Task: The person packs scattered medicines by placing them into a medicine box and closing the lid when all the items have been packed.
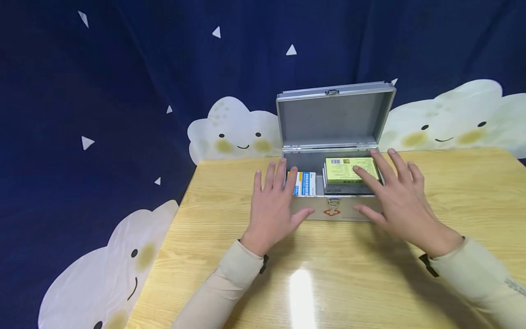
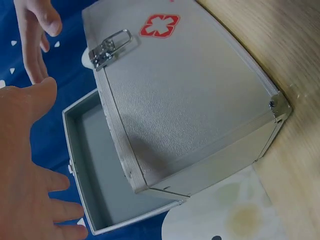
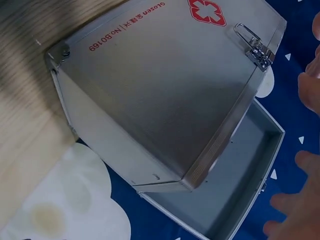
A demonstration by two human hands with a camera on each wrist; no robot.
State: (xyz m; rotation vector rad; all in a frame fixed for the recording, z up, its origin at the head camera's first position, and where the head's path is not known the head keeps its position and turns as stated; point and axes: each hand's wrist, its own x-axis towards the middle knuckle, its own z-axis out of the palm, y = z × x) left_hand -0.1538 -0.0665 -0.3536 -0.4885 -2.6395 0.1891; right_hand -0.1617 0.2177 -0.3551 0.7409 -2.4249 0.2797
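A silver metal first-aid box (image 1: 306, 214) stands on the table with its lid (image 1: 334, 119) raised behind it. Inside, a blue, white and orange medicine box (image 1: 308, 183) lies at the left, and a yellow-green medicine box (image 1: 347, 170) tops a stack at the right. My left hand (image 1: 271, 208) hovers with spread fingers over the left front edge, holding nothing. Spread likewise, my right hand (image 1: 400, 201) is above the right end, its fingers over or near the yellow-green box; touch cannot be told. Both wrist views show the case front with its clasp (image 2: 107, 49) and red cross emblem (image 3: 207, 11).
The wooden table (image 1: 222, 201) extends to both sides of the case and toward me. Close behind its back edge hangs a dark blue curtain (image 1: 246, 59) printed with white clouds and triangles.
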